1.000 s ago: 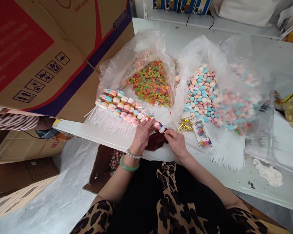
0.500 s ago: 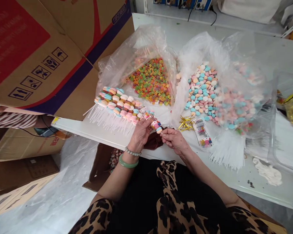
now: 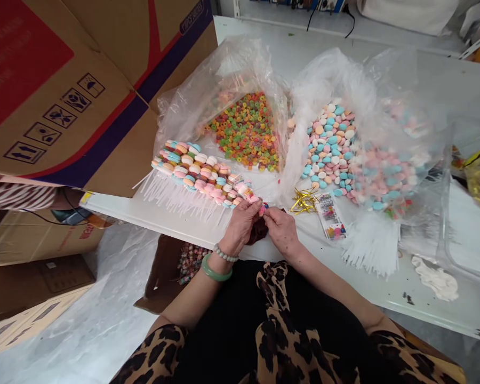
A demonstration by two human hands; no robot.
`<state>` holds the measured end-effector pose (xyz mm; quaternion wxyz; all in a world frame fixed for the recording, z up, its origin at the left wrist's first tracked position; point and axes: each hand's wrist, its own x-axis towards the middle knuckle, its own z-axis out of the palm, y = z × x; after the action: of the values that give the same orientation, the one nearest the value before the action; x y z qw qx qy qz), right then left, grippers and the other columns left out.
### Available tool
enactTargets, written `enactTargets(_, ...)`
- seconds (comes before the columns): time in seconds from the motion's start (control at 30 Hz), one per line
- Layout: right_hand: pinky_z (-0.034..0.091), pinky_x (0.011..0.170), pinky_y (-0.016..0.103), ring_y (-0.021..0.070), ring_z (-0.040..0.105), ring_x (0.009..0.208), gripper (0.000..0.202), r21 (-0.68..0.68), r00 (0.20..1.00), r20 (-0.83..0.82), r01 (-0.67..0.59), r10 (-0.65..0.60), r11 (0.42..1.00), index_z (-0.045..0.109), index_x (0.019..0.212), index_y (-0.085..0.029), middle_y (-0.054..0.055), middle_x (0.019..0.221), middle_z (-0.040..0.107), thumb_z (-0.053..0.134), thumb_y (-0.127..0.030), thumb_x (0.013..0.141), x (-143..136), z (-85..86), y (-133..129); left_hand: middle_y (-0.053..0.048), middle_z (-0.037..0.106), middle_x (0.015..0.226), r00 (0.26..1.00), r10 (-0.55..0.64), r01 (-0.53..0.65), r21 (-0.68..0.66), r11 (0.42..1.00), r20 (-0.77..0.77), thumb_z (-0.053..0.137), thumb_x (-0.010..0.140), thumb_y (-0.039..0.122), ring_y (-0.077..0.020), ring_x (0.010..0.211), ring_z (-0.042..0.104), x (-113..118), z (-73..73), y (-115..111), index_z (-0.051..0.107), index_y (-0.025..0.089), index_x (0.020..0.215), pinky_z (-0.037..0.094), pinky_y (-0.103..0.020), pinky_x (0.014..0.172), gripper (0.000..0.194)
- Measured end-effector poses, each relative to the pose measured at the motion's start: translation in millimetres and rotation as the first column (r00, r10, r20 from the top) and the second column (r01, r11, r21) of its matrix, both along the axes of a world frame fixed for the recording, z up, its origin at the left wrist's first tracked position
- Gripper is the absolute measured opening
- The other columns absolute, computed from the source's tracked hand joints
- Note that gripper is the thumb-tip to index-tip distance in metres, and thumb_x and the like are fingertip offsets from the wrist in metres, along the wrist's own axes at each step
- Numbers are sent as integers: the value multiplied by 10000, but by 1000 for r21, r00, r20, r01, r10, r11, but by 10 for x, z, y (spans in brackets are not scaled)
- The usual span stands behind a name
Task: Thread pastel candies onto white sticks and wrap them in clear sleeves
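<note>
My left hand (image 3: pixel 243 224) is closed around a candy skewer in a small printed plastic bag (image 3: pixel 246 192), most of it hidden by the fingers. Close beside it, my right hand (image 3: pixel 282 230) pinches the bag's near end, where a bit of pink and blue print shows. The stick is out of sight. To the left lies a row of finished candy skewers (image 3: pixel 198 168), pastel candies threaded on white sticks. Gold twist ties (image 3: pixel 304 200) and a stack of flat printed bags (image 3: pixel 331 216) rest right of my hands. Below the hands is a dark brown cloth or bag (image 3: pixel 258 232).
Behind my hands, one clear bag holds colourful gummy rings (image 3: pixel 248 130); another holds pastel tablet candies (image 3: pixel 332 144). White sticks (image 3: pixel 372 245) lie at right, near a clear plastic tub (image 3: pixel 444 224). A large carton (image 3: pixel 104 154) stands left. An open box (image 3: pixel 160 277) sits below the table edge.
My hands have come closer together. The candy that showed at the bag's near end is now covered, and my right fingers have moved from the stick's tip onto the bag's end.
</note>
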<state>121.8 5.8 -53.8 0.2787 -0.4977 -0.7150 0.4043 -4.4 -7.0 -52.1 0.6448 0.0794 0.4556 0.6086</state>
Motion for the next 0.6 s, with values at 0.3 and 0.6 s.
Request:
enactTargets(0.3,400,564,251,150,546,590,252,-176,995,-72,52,-65,983,647,693,-226,-25,587,598,572,-419,838,54,3,46,2,666,714,999,15,-15,-24,1000,37,854,615,345,-93,610,601,-70,10,2,673,137,816,500,-220,604,341)
enactTargets(0.6,302,578,266,144,556,590,352,246,912,374,79,-170,966,619,652,-202,36,631,671,494,-398,916,32,-36,54,-2,670,688,999,19,-18,-35,999,40,861,603,330,-107,617,613,92,48,-36,635,141,747,506,-239,643,328)
